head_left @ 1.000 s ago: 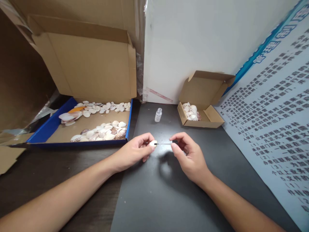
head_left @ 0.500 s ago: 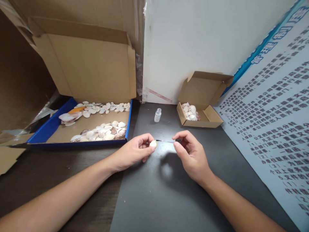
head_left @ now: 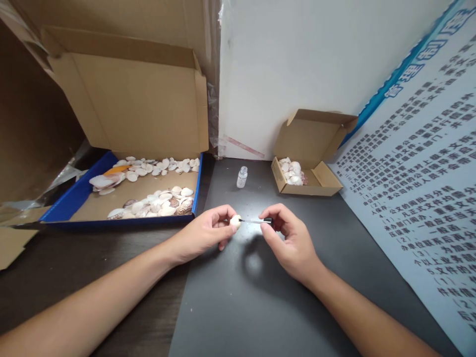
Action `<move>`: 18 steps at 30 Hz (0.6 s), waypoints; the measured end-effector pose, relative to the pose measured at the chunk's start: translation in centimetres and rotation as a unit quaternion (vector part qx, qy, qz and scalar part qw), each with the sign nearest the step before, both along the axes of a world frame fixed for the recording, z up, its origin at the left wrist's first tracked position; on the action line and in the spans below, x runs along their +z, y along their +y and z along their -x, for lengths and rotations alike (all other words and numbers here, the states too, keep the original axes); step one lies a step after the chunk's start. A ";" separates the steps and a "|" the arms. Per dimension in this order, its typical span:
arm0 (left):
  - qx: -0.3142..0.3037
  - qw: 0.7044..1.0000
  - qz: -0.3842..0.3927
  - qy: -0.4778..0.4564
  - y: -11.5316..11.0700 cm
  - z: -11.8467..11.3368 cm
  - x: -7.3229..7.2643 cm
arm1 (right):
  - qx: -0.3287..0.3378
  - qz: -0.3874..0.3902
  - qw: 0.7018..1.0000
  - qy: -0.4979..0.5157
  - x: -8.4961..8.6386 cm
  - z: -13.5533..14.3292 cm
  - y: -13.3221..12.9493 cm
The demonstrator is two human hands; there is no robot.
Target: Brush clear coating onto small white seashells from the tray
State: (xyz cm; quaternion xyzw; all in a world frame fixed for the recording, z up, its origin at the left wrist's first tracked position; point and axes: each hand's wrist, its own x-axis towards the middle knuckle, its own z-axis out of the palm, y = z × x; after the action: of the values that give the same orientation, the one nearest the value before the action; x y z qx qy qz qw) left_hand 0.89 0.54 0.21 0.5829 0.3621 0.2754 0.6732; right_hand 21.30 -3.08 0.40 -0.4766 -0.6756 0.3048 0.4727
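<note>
Between the thumb and fingers of my left hand (head_left: 210,228) is a small white seashell (head_left: 235,221). My right hand (head_left: 290,238) pinches the black cap of a thin brush (head_left: 256,221), its stem pointing left. The dark brush tip meets the right edge of the shell, as far as I can see. Behind my hands stands a small uncapped glass bottle (head_left: 242,177) with a white label, upright on the dark mat (head_left: 230,307).
To the left, a blue-edged cardboard box (head_left: 122,222) with its lid raised holds many white and brown shells (head_left: 163,202). A smaller open cardboard box (head_left: 316,188) with white shells stands at the back right. A printed sheet (head_left: 420,139) flanks the right side.
My right hand has moved slightly left, bringing the brush tip onto the shell. My left hand has turned the shell a little and otherwise stays in place.
</note>
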 end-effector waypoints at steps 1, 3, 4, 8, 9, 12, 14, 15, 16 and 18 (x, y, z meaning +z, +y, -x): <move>0.001 1.000 0.001 -0.001 0.0 0.0 0.0 | -0.010 -0.002 1.000 -0.003 0.1 0.0 0.0; 0.003 1.000 0.002 0.000 0.1 0.0 0.0 | -0.023 -0.009 1.000 -0.002 0.2 0.0 0.0; 0.002 1.000 0.003 0.001 0.1 0.0 0.0 | -0.022 -0.013 1.000 0.001 0.2 -0.1 0.0; 0.000 1.000 0.004 0.003 0.1 0.0 0.1 | 0.006 -0.017 1.000 0.007 0.3 -0.1 -0.1; -0.001 1.000 0.004 0.002 0.0 -0.1 0.1 | 0.009 -0.015 1.000 0.007 0.3 -0.1 -0.2; 0.000 1.000 0.006 0.000 0.0 -0.1 0.2 | 0.014 -0.005 1.000 0.009 0.2 0.0 -0.3; 0.001 1.000 0.009 -0.002 0.0 -0.1 0.2 | 0.018 0.001 1.000 0.009 0.1 0.0 -0.3; 0.002 1.000 0.010 -0.003 0.0 -0.1 0.2 | 0.022 0.003 1.000 0.009 0.1 0.1 -0.4; 0.002 1.000 0.011 -0.004 0.0 -0.2 0.2 | 0.025 0.005 1.000 0.010 0.1 0.1 -0.4; 0.001 1.000 0.012 -0.007 0.0 -0.2 0.2 | 0.031 0.007 0.999 0.013 0.1 0.1 -0.5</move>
State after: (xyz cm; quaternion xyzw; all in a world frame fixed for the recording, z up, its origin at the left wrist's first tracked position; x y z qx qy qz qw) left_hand 1.06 0.58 0.42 0.5724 0.3615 0.2758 0.6823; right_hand 21.19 -3.63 0.48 -0.4546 -0.6817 0.3305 0.4684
